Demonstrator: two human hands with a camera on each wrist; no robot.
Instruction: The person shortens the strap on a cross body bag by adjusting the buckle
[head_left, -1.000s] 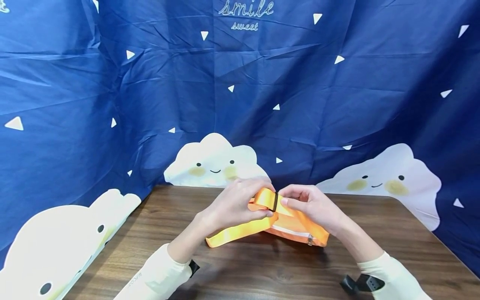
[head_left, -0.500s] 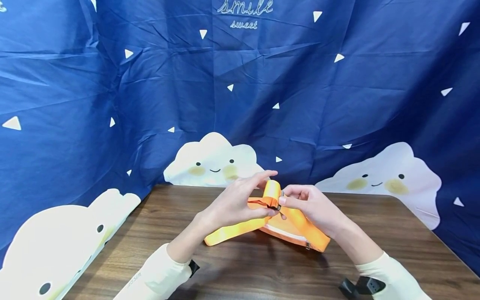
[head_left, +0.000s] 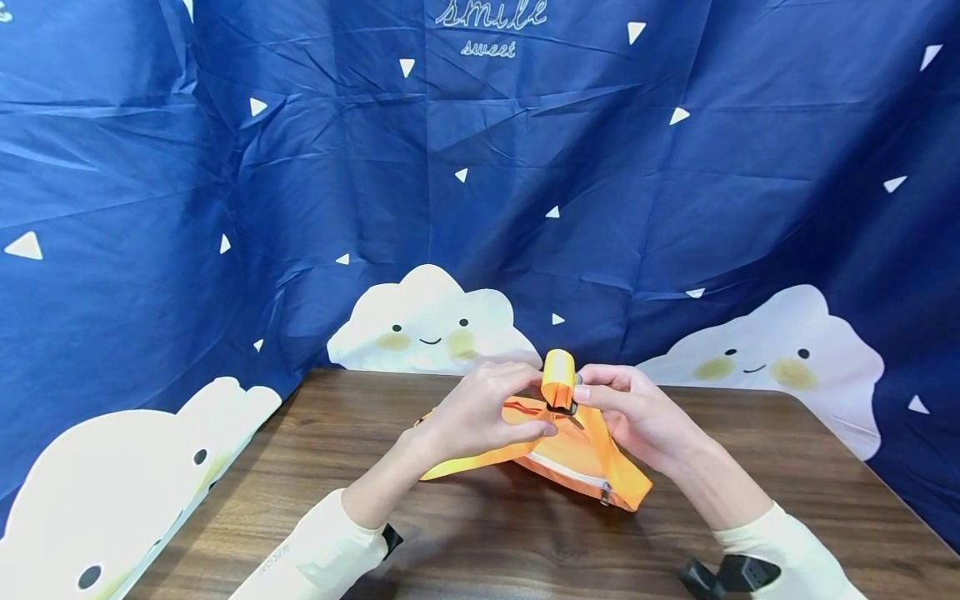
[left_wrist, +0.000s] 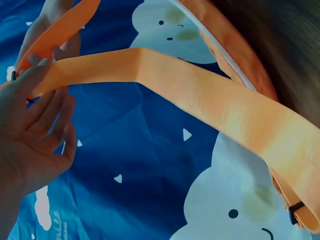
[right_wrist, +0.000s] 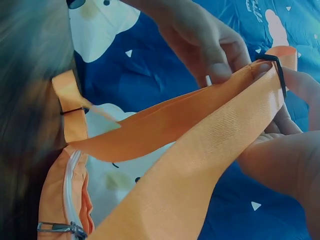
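An orange waist bag (head_left: pixel 566 467) with a white zipper lies near the table's middle, its wide webbing strap (left_wrist: pixel 200 95) lifted off the table. My left hand (head_left: pixel 480 417) pinches the strap just left of a black strap slider (right_wrist: pixel 277 70), with the thumb on the webbing. Facing it, my right hand (head_left: pixel 645 417) pinches the slider's edge and the webbing beside it between thumb and fingers. A short loop of strap (head_left: pixel 558 375) stands up from the slider between both hands. Some right fingertips are hidden behind the webbing.
Under everything is a brown wooden table (head_left: pixel 480 533). A blue curtain (head_left: pixel 480 208) printed with clouds and white triangles hangs behind it and along its sides. Another black slider (left_wrist: pixel 295 212) sits on the strap near the bag's end.
The strap loop has turned upright and shifted up and right, and the slider has tipped over. My left index finger stretched out, then bent back. The bag's right end swung slightly toward me.
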